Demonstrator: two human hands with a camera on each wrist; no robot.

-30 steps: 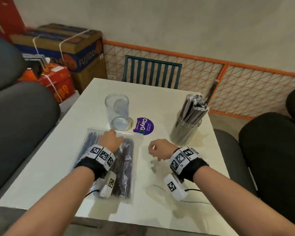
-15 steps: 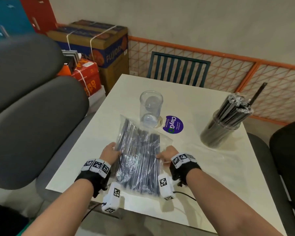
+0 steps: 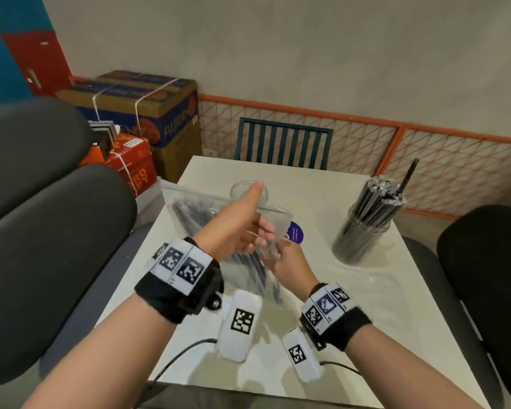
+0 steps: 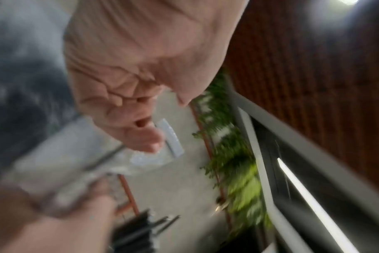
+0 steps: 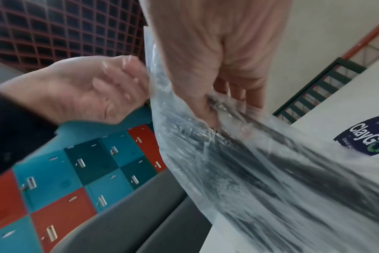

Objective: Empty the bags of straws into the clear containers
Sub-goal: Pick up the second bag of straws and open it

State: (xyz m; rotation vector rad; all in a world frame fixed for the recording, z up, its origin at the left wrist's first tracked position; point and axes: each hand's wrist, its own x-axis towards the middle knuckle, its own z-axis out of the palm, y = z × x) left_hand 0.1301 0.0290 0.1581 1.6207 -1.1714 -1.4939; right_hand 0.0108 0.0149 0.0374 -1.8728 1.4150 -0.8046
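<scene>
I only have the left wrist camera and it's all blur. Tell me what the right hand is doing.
Observer: The right hand grips the clear plastic bag of black straws, with its fingers curled into a bunch of the plastic.
Operator: Now say where the bag sits relative to the table.
Observer: In the head view, the left hand holds the bag's upper edge above the white table. I cannot tell whether the lower end touches.
Operator: Locate the empty container.
Observer: The empty clear round container stands on the table just behind the left thumb, mostly hidden by it.
</scene>
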